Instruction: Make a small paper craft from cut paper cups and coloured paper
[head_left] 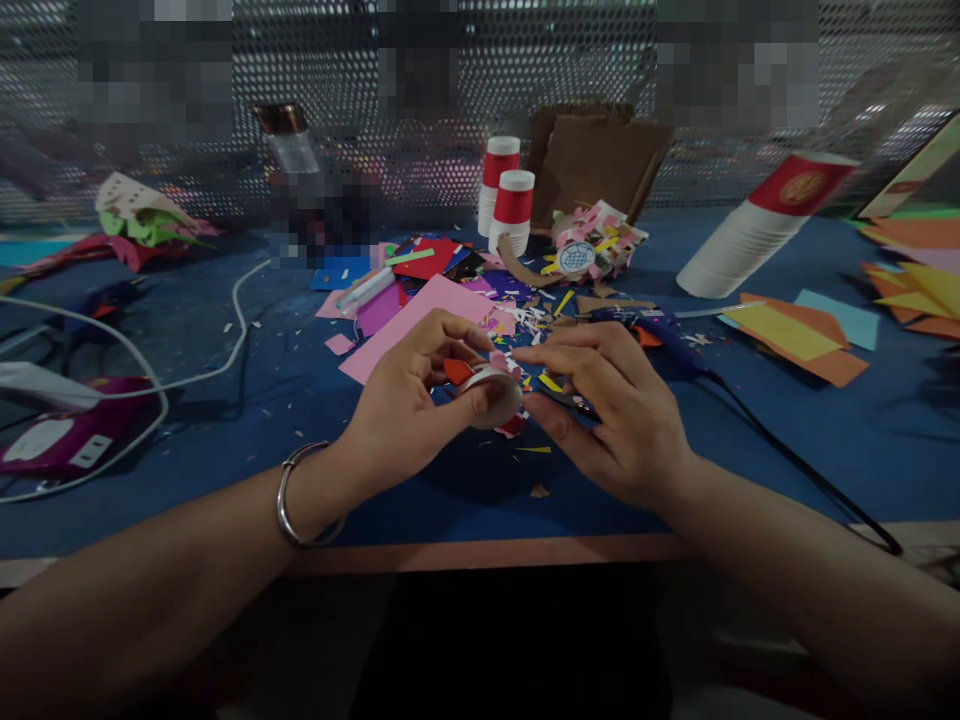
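Note:
My left hand (409, 395) grips a small white paper cup (501, 398) between thumb and fingers, its round end tilted towards me. A red paper piece (459, 372) sticks out beside the cup, and a pink bit (496, 358) shows at its top edge. My right hand (615, 405) is at the cup's right side, index finger and thumb stretched apart. Those fingertips reach the cup's edge; whether they press on it I cannot tell. Behind the right hand lies a blue glue gun (670, 340), partly hidden.
Paper scraps and a pink sheet (420, 325) cover the middle. Cup stacks (513, 212) stand behind, beside a decorated paper piece (600, 240) and cardboard (596, 165). A longer cup stack (757, 230) leans at right. A white cable (241, 300) loops at left; a black cord (795, 465) runs right.

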